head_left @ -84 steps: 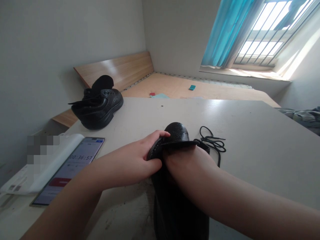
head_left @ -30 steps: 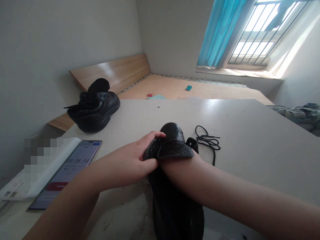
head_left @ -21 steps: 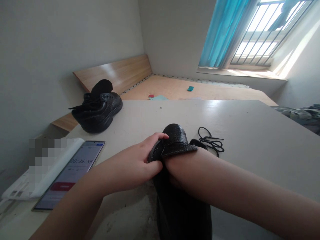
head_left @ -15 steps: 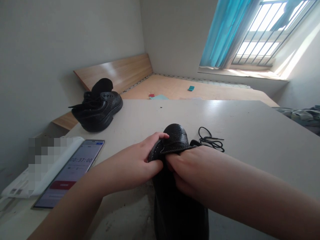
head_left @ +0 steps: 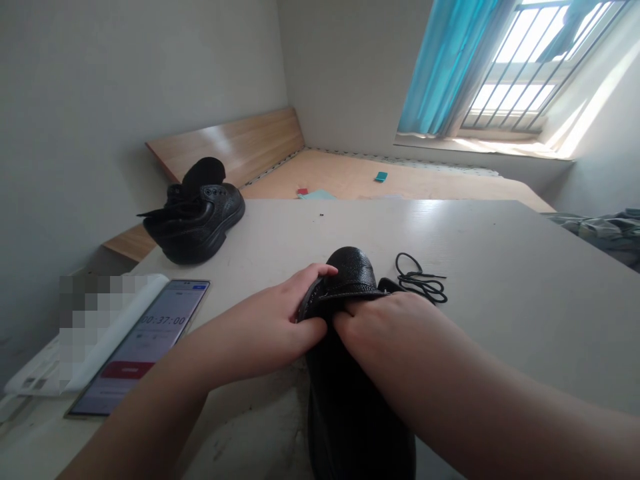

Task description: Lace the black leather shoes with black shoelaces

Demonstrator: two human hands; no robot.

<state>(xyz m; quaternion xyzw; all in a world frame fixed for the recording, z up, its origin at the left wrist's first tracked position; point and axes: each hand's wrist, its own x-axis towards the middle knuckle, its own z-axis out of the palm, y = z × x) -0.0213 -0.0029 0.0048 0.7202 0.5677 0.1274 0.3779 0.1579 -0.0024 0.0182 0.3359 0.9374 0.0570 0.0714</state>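
A black leather shoe (head_left: 351, 267) stands in front of me, toe pointing away and its dark opening toward me. My left hand (head_left: 295, 307) is closed on the left side flap, thumb inside the opening and fingers outside. My right hand (head_left: 383, 327) reaches into the opening with curled fingers. Its fingertips are hidden under the front of the upper, so what they hold cannot be seen. A loose black shoelace (head_left: 423, 279) lies coiled on the table just right of the shoe.
A second black shoe (head_left: 197, 217) stands at the table's far left corner, its tongue raised. A phone (head_left: 145, 340) showing a timer lies at left beside a white object (head_left: 100, 347). Past the white table (head_left: 480, 267) are a bed (head_left: 340, 167) and a barred window (head_left: 520, 73).
My right hand has turned slightly, its fingers tucked further beneath the front of the shoe's opening. My left hand keeps its hold on the flap.
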